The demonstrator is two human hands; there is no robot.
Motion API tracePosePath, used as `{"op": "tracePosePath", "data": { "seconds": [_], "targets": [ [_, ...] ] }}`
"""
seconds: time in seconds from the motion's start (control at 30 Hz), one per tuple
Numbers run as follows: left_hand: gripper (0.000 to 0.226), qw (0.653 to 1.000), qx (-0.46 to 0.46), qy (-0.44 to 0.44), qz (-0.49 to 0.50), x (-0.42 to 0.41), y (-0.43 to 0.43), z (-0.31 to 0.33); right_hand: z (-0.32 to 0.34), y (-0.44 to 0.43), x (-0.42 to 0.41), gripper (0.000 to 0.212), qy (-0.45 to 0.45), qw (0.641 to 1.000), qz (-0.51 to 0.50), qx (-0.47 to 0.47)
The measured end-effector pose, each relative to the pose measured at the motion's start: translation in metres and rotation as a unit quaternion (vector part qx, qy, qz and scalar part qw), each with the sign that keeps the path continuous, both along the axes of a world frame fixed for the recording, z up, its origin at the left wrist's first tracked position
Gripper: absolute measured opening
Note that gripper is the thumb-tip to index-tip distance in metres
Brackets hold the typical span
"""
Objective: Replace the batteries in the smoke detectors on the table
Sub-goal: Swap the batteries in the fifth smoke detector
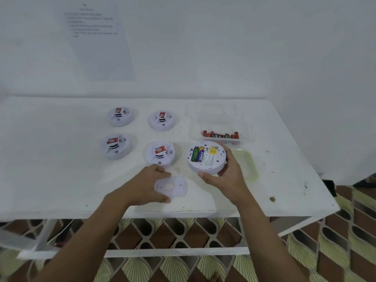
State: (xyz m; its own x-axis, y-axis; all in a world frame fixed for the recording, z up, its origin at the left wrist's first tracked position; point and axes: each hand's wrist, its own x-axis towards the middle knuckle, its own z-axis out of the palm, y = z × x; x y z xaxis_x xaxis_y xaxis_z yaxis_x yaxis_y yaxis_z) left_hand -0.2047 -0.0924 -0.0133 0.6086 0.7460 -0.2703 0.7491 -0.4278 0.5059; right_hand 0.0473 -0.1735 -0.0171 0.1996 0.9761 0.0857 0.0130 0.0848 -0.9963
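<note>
**Now: smoke detector [206,159] open in the right grip [223,176], cover plate [172,187] in the left grip [149,184]**

Seen from the head camera, the person's bare right grip is wrapped round the lower right rim of the smoke detector, thumb on the near edge and fingers behind. The detector is turned back side up and tilted toward the camera. Two batteries [197,154], one green and one blue and yellow, lie side by side in its open compartment, next to a yellow label.

The left grip pinches the round white cover plate between the thumb on its near edge and the fingers on its far edge, low over the front of the white bench [61,169]. Whether the plate touches the bench cannot be told.

Four more detectors sit on the bench in two rows of two: far left [121,119], far right [162,123], near left [116,149], near right [160,157]. Each carries a small red and white block on top.

Behind the held detector, a clear tub [247,137] holds a row of red and dark spare cells [220,135]. A pale green tray [251,165] lies just right of the right grip. A printed sheet [97,41] hangs on the wall.
</note>
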Motion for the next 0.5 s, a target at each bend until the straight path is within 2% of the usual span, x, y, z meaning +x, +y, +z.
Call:
{"op": "tracePosePath", "data": {
  "seconds": [0.23,0.3,0.4,0.5],
  "targets": [
    [0.066,0.996,0.068,-0.057,0.03,-0.019,-0.006,-0.006,-0.005,-0.007,-0.019,0.089,-0.002,1.0,0.003,-0.008],
    [0.064,0.987,0.065,-0.124,0.08,-0.024,-0.006,-0.001,-0.005,-0.007,-0.024,0.088,-0.007,1.0,0.011,-0.009],
    [0.049,0.955,0.045,-0.244,0.166,-0.033,-0.004,0.009,-0.002,-0.006,-0.032,0.09,-0.019,0.999,0.025,-0.012],
    [0.039,0.926,0.022,-0.324,0.192,-0.036,-0.004,0.024,0.002,-0.005,-0.042,0.088,-0.025,0.998,0.05,-0.015]
  ]
}}
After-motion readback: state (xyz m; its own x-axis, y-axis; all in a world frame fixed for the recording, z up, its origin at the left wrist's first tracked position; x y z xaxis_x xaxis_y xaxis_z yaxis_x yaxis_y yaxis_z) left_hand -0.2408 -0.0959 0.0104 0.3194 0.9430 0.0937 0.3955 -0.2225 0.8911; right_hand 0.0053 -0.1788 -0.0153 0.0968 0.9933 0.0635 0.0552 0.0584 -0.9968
